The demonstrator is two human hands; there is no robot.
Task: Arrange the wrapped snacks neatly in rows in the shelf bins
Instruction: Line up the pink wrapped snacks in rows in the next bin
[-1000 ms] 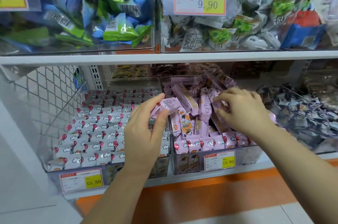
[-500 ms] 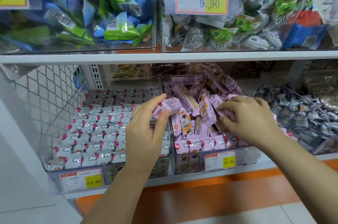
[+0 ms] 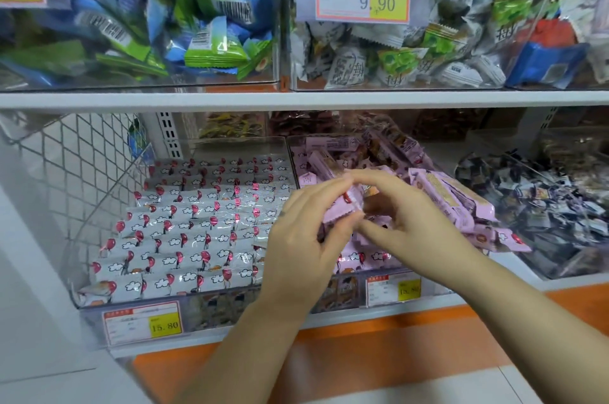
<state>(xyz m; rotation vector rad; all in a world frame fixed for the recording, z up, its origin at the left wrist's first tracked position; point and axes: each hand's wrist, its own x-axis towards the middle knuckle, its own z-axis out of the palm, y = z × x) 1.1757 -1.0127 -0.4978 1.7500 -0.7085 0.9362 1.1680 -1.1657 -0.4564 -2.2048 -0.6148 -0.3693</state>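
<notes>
Two clear bins sit side by side on the lower shelf. The left bin (image 3: 230, 146) holds white-wrapped snacks (image 3: 184, 232) laid in tidy rows. The middle bin (image 3: 349, 296) holds a loose heap of pink-wrapped snacks (image 3: 451, 196). Above this heap my left hand (image 3: 306, 238) holds a small stack of pink-wrapped snacks (image 3: 339, 209) between thumb and fingers. My right hand (image 3: 408, 215) meets it from the right and pinches the same stack at its right end. Part of the stack is hidden by my fingers.
A bin of dark-wrapped snacks (image 3: 540, 209) stands to the right. The upper shelf (image 3: 296, 98) carries bins of blue-green packets (image 3: 164, 24) and grey-green packets (image 3: 395, 50). A wire mesh panel (image 3: 66, 172) closes the left side. Price tags (image 3: 141, 321) hang on the bin fronts.
My right hand left the heap and moved left to join my left hand. Both hands now hold the pink snacks together above the middle bin.
</notes>
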